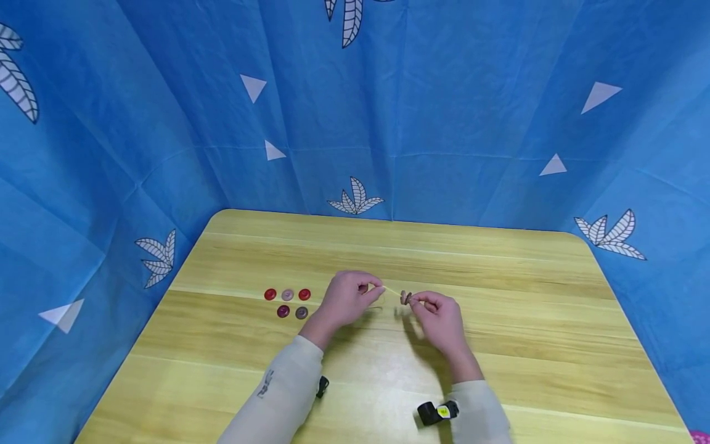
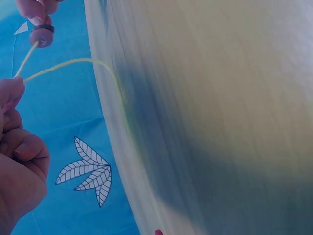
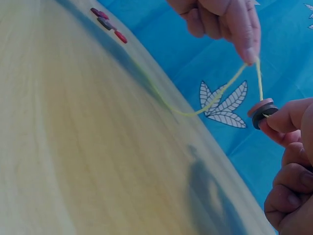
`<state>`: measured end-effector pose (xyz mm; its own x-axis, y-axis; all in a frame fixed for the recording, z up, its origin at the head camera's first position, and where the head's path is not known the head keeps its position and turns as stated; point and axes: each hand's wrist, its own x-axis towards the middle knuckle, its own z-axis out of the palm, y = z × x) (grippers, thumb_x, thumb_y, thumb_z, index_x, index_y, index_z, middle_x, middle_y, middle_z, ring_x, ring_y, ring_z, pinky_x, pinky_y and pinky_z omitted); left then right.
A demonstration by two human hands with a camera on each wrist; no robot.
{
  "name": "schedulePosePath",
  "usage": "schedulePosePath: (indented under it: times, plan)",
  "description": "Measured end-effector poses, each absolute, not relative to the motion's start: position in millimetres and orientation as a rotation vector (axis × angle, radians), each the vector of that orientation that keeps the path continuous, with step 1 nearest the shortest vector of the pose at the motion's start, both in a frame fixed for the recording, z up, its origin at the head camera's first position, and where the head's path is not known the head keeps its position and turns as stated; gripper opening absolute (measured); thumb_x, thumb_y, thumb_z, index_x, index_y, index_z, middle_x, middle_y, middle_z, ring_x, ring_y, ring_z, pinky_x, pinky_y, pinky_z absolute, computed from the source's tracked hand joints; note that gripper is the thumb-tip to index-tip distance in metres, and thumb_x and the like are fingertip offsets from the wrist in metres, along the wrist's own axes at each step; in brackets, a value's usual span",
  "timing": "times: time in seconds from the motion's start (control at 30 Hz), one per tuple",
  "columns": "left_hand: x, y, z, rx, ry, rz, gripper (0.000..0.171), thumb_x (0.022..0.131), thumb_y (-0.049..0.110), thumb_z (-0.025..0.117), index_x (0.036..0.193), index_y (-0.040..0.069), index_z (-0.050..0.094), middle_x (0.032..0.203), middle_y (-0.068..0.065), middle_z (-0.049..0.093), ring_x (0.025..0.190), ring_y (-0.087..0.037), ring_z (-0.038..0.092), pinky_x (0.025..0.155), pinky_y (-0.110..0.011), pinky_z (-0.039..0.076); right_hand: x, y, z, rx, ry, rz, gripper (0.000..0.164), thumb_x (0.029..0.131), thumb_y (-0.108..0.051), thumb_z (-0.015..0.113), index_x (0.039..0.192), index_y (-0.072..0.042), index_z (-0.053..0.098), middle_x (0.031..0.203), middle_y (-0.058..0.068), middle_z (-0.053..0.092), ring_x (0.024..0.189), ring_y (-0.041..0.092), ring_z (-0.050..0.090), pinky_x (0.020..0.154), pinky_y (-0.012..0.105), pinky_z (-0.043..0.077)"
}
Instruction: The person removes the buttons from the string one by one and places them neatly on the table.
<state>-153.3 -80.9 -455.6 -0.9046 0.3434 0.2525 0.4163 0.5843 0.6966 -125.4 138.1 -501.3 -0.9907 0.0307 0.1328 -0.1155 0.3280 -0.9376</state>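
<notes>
Over the middle of the table my left hand (image 1: 348, 297) pinches a thin yellow string (image 1: 392, 290) between thumb and forefinger. One stretch of the string runs taut to two buttons threaded on it; another stretch (image 2: 117, 83) droops in a curve toward the tabletop. To the right, my right hand (image 1: 442, 319) pinches at the two buttons with thumb and fingertips. One is a pinkish button (image 2: 41, 37) and the other a dark grey button (image 3: 264, 116), lying face to face. Part of the dark one is hidden behind the fingertips.
Left of my left hand, several loose buttons lie in two short rows, among them a red button (image 1: 304, 295), a pale mauve button (image 1: 287, 295) and a grey-brown button (image 1: 301, 313). A blue curtain (image 1: 444, 123) hangs behind the wooden table (image 1: 554, 345).
</notes>
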Motion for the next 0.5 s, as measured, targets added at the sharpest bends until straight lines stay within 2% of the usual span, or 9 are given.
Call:
schedulePosePath:
  times: [0.13,0.27,0.33,0.43,0.5]
  plan:
    - [-153,-84,-459,-0.625,-2.733,-1.22,0.009,0.094,0.021,0.073,0.097,0.015,0.079,0.054,0.008,0.04,0.049,-0.008,0.035,0.054,-0.027,0.037,-124,140,-495,0.056,-2.455,1.762,0.008,0.092,-0.007,0.071,0.087,-0.006,0.078,0.051,-0.007,0.031,0.046,0.007,0.028,0.051,0.027,0.033]
    - [-152,-86,-464,-0.621,-2.707,-1.191,0.006,0.092,0.017,0.074,0.093,0.014,0.079,0.057,0.007,0.044,0.052,-0.008,0.038,0.056,-0.027,0.039,-116,137,-475,0.087,-2.434,1.79,0.008,0.092,-0.002,0.069,0.088,0.0,0.076,0.052,-0.006,0.03,0.046,0.006,0.027,0.051,0.026,0.032]
    - [-152,-85,-468,-0.61,-2.67,-1.186,0.004,0.091,0.014,0.074,0.09,0.013,0.078,0.066,0.005,0.051,0.057,-0.008,0.042,0.059,-0.027,0.041,-112,135,-463,0.117,-2.418,1.805,0.008,0.092,0.001,0.068,0.089,0.003,0.075,0.053,-0.006,0.029,0.047,0.005,0.027,0.051,0.025,0.032]
    - [-151,-83,-470,-0.577,-2.591,-1.347,0.007,0.088,0.004,0.07,0.083,0.009,0.072,0.09,-0.005,0.063,0.063,-0.007,0.054,0.062,-0.025,0.049,-108,132,-452,0.157,-2.409,1.816,0.007,0.091,0.004,0.068,0.088,0.005,0.074,0.053,-0.006,0.029,0.047,0.004,0.026,0.052,0.025,0.032]
    - [-150,-80,-471,-0.532,-2.542,-1.548,0.011,0.087,-0.002,0.065,0.08,0.007,0.065,0.106,-0.012,0.065,0.066,-0.008,0.063,0.056,-0.026,0.052,-107,131,-448,0.181,-2.41,1.816,0.007,0.091,0.004,0.068,0.088,0.006,0.074,0.054,-0.006,0.028,0.048,0.004,0.026,0.052,0.024,0.031]
